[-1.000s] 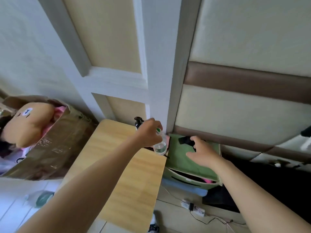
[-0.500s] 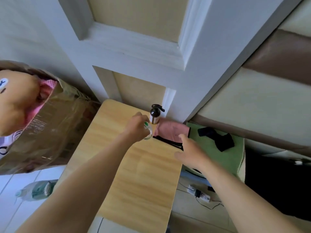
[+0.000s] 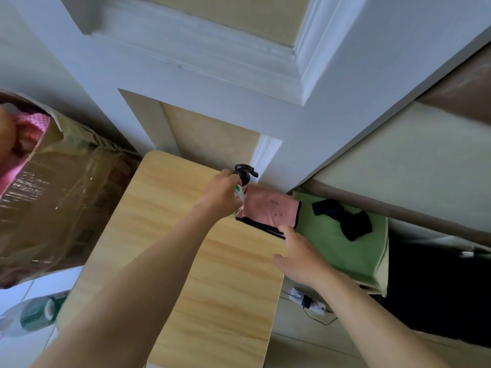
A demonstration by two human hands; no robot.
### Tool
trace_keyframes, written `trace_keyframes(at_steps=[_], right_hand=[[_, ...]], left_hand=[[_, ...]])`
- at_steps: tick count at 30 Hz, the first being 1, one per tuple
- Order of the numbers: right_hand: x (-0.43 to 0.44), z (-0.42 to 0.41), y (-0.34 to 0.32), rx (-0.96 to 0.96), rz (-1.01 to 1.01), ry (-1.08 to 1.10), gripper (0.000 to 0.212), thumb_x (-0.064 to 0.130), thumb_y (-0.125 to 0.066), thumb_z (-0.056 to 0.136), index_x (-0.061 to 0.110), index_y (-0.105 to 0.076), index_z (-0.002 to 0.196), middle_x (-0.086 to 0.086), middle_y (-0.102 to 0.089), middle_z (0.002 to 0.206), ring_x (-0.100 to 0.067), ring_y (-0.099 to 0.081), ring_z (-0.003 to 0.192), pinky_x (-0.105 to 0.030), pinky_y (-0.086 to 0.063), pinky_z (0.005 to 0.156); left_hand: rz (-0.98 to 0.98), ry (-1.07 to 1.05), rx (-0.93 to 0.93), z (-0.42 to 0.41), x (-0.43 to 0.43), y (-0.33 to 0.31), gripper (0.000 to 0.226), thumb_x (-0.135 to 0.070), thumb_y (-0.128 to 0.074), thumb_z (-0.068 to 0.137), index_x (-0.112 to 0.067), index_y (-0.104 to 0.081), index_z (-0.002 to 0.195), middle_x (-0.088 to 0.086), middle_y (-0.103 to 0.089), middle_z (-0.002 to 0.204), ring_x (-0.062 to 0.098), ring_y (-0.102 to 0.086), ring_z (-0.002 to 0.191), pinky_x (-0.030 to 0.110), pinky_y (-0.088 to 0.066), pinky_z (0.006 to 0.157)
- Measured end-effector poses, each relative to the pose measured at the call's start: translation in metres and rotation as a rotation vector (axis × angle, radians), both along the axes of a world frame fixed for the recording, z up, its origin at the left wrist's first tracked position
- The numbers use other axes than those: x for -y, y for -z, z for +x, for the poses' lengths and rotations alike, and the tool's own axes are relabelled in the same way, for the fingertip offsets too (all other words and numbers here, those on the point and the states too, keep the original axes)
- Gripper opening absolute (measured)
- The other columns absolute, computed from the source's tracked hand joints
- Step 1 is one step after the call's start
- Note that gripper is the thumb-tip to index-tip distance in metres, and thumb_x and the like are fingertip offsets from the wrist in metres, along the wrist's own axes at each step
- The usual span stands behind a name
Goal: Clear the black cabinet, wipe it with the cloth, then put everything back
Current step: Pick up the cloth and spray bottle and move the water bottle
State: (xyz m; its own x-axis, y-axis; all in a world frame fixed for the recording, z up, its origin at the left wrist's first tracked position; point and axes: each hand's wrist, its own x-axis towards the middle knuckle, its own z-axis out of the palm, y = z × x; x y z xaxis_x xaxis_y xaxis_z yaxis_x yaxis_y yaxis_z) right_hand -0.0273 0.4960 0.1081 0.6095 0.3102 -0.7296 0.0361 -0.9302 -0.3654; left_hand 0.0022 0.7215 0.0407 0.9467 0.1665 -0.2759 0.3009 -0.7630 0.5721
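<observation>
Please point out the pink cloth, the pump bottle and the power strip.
pink cloth (image 3: 271,208): head view, middle of its top face.
pump bottle (image 3: 244,172): head view, its black pump head.
power strip (image 3: 297,294): head view, its white left end.

White moulded wall frame (image 3: 239,62) fills 12 o'clock, with a beige inset panel (image 3: 212,136) set below it. Cream padded wall panels (image 3: 398,155) at 2–3 o'clock, split by a brown band (image 3: 465,94). Light wood-grain surface (image 3: 164,235) from centre to 6. Tape-wrapped cardboard box (image 3: 53,203) at 9. Pale floor (image 3: 305,338) at 5, carrying a white power strip (image 3: 308,301) with black cable. Soft, even light.
</observation>
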Motion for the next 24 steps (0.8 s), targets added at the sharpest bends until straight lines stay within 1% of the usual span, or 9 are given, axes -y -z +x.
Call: trace_keyframes(at_steps=[3,6,11,13,17,19,21,23,24], right_hand=[[0.0,0.003,0.0,-0.01,0.014,0.013,0.075,0.024,-0.055,0.093,0.021,-0.018,0.158,-0.006,-0.033,0.16,-0.021,-0.036,0.144,-0.036,-0.039,0.109],[-0.001,0.007,-0.003,-0.008,0.024,0.022,0.072,0.024,-0.055,0.095,0.021,-0.019,0.157,-0.008,-0.036,0.156,-0.023,-0.038,0.141,-0.034,-0.041,0.101],[0.005,0.013,-0.017,0.006,0.052,0.047,0.068,0.024,-0.056,0.094,0.022,-0.023,0.153,-0.009,-0.043,0.147,-0.025,-0.046,0.131,-0.042,-0.046,0.099],[0.011,0.015,-0.029,0.027,0.065,0.065,0.067,0.024,-0.056,0.093,0.021,-0.025,0.152,-0.009,-0.044,0.145,-0.027,-0.048,0.127,-0.042,-0.046,0.097],[0.035,0.018,-0.064,0.084,0.103,0.123,0.064,0.024,-0.057,0.096,0.019,-0.027,0.151,-0.008,-0.047,0.138,-0.023,-0.052,0.113,-0.039,-0.047,0.092],[0.054,0.02,-0.081,0.126,0.13,0.164,0.062,0.026,-0.059,0.096,0.018,-0.03,0.15,-0.008,-0.05,0.133,-0.021,-0.052,0.107,-0.037,-0.047,0.088],[0.078,0.021,-0.099,0.161,0.149,0.207,0.063,0.028,-0.06,0.096,0.019,-0.03,0.15,-0.008,-0.051,0.136,-0.022,-0.054,0.113,-0.036,-0.046,0.09],[0.107,0.019,-0.116,0.185,0.153,0.256,0.069,0.03,-0.061,0.095,0.022,-0.026,0.154,-0.008,-0.049,0.142,-0.023,-0.054,0.118,-0.036,-0.046,0.093],[0.124,0.018,-0.124,0.196,0.159,0.282,0.07,0.03,-0.061,0.095,0.023,-0.026,0.154,-0.008,-0.048,0.143,-0.022,-0.055,0.114,-0.036,-0.047,0.092]], left_hand=[[0.004,0.009,-0.009,0.001,0.001,0.001,0.028,-0.008,-0.065,0.082,0.0,-0.065,0.109,0.016,-0.052,0.103,0.034,-0.052,0.094,0.029,-0.031,0.069],[0.016,0.011,-0.046,-0.001,0.0,0.002,0.033,-0.011,-0.068,0.079,-0.002,-0.064,0.111,0.012,-0.048,0.101,0.035,-0.051,0.095,0.031,-0.033,0.072],[0.03,0.009,-0.081,-0.004,0.002,-0.016,0.059,-0.02,-0.074,0.077,-0.008,-0.053,0.131,0.012,-0.05,0.12,0.032,-0.048,0.107,0.032,-0.039,0.083],[0.046,0.006,-0.031,-0.002,0.009,-0.033,0.061,-0.023,-0.074,0.077,-0.008,-0.052,0.132,0.013,-0.05,0.123,0.033,-0.048,0.109,0.034,-0.042,0.088],[0.071,0.027,0.058,0.01,0.034,-0.083,0.054,-0.026,-0.074,0.079,-0.011,-0.053,0.126,0.01,-0.052,0.121,0.029,-0.05,0.108,0.032,-0.043,0.086],[0.048,0.065,0.066,0.015,0.054,-0.112,0.058,-0.028,-0.075,0.079,-0.014,-0.05,0.129,0.007,-0.05,0.122,0.026,-0.051,0.109,0.036,-0.048,0.089],[0.044,0.115,0.082,0.018,0.079,-0.139,0.058,-0.029,-0.073,0.081,-0.015,-0.049,0.131,0.007,-0.05,0.125,0.025,-0.051,0.113,0.039,-0.049,0.091],[0.047,0.17,0.099,0.018,0.107,-0.163,0.056,-0.029,-0.072,0.084,-0.015,-0.049,0.133,0.006,-0.051,0.125,0.025,-0.051,0.112,0.035,-0.046,0.09],[0.048,0.194,0.103,0.016,0.122,-0.174,0.056,-0.03,-0.072,0.085,-0.016,-0.049,0.133,0.005,-0.051,0.124,0.024,-0.051,0.111,0.031,-0.044,0.088]])
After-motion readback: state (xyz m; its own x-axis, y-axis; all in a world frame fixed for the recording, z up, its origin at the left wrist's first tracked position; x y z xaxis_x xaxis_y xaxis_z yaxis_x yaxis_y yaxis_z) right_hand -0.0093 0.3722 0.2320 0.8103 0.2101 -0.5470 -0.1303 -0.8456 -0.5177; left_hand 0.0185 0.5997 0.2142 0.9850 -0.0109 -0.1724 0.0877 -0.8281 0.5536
